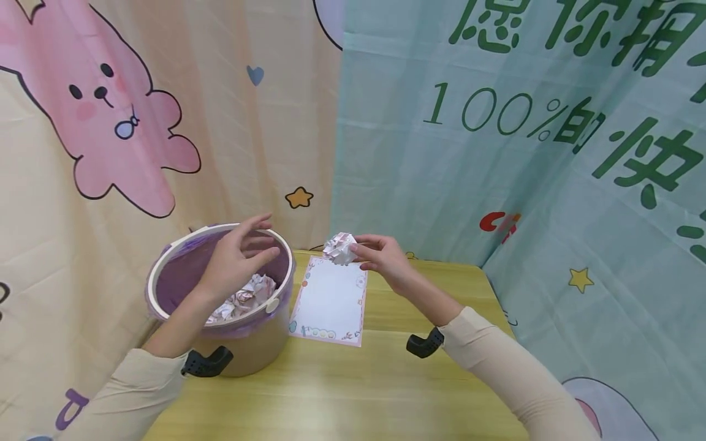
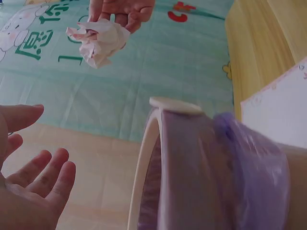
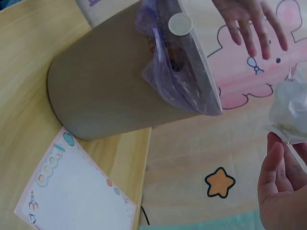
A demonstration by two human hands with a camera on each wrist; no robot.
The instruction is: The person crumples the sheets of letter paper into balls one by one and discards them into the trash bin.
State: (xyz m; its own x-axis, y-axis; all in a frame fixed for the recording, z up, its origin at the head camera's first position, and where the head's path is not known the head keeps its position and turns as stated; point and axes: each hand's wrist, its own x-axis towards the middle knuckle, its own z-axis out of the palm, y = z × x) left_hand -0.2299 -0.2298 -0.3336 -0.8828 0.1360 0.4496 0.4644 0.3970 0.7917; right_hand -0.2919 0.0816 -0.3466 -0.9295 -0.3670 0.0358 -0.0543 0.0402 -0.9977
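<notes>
My right hand [image 1: 386, 260] pinches a crumpled paper ball [image 1: 339, 248] between thumb and fingertips, held up over the far end of a printed sheet in the head view. The ball [image 2: 100, 42] shows creased, pale pink folds in the left wrist view. Above the bin [image 1: 259, 346], my left hand [image 1: 234, 257] hangs with relaxed, slightly bent fingers and nothing in them. The bin is brown with a white rim and a purple liner bag [image 2: 256, 175]. Inside it lie several crumpled papers [image 1: 250, 296], partly hidden by the left hand and forearm.
A flat sheet of paper [image 1: 331, 300] with a pink decorated border lies on the wooden table [image 1: 353, 392], right of the bin. Printed curtains [image 1: 386, 184] hang behind and beside the table. A black wrist mount [image 1: 425, 344] sits at each cuff.
</notes>
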